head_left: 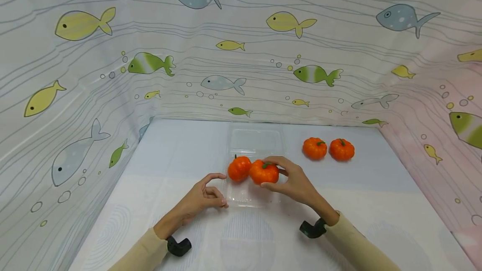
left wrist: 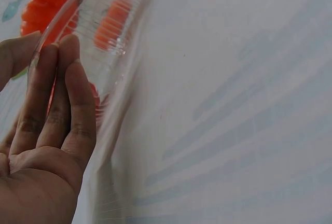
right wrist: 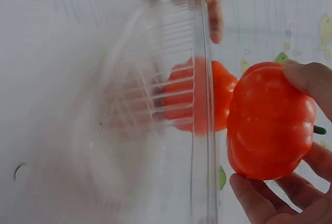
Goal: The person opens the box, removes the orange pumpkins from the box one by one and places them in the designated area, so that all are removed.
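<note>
My right hand (head_left: 297, 181) grips a small orange pumpkin (head_left: 264, 172) with a green stem, thumb on the near side and fingers on the far side. In the right wrist view this pumpkin (right wrist: 271, 120) shows above the rim of a clear plastic container (head_left: 244, 199). A second pumpkin (head_left: 239, 168) sits inside the container on the left, seen through the ribbed wall in the right wrist view. At the container's left edge is my left hand (head_left: 197, 200), index finger reaching along the side. Its fairly straight fingers (left wrist: 72, 99) overlap the rim in the left wrist view.
Two more orange pumpkins, one (head_left: 314, 148) beside the other (head_left: 342, 149), stand at the back right of the table. The container's clear lid (head_left: 257, 139) lies flipped back behind it. A fish-print curtain (head_left: 241, 66) surrounds the white table (head_left: 177, 149).
</note>
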A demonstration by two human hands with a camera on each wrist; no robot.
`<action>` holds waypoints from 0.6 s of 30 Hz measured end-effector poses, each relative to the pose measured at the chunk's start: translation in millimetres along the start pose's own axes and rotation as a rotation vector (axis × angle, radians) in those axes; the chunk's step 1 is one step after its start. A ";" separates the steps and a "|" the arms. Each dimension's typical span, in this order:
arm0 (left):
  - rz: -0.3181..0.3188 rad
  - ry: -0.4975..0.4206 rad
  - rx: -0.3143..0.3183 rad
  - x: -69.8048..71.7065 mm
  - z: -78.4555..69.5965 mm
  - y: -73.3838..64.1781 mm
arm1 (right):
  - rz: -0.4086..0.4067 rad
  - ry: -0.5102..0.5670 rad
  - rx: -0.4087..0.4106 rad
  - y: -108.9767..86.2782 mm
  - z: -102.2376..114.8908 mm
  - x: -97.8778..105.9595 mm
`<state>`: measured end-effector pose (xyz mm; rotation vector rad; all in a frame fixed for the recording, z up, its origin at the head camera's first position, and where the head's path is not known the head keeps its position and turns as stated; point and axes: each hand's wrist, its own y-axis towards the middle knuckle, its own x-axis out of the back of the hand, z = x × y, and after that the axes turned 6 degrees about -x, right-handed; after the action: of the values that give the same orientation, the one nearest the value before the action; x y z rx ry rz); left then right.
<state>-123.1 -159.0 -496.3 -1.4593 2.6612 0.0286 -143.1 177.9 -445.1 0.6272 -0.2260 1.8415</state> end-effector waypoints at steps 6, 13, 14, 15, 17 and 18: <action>-0.002 0.012 0.003 0.0 0.0 -1.1 | -0.036 0.008 0.002 -4.9 -4.1 8.3; 0.000 0.013 0.005 0.2 -0.2 -1.0 | -0.087 -0.022 -0.011 -10.8 -10.4 20.0; -0.001 0.012 0.006 0.2 -0.2 -1.0 | -0.092 -0.021 -0.012 -11.6 -11.5 21.8; -0.001 0.013 0.006 0.0 -0.2 -0.9 | -0.097 -0.018 -0.015 -12.3 -12.4 23.7; 0.000 0.013 0.004 -0.2 0.1 -0.6 | -0.109 -0.021 -0.023 -13.7 -14.7 27.3; 0.000 0.013 0.003 -0.3 0.3 -0.3 | -0.115 -0.020 -0.026 -14.4 -15.3 29.3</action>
<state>-122.7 -158.9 -496.5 -1.4633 2.6709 0.0157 -141.4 213.9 -444.8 0.6286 -0.2222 1.7204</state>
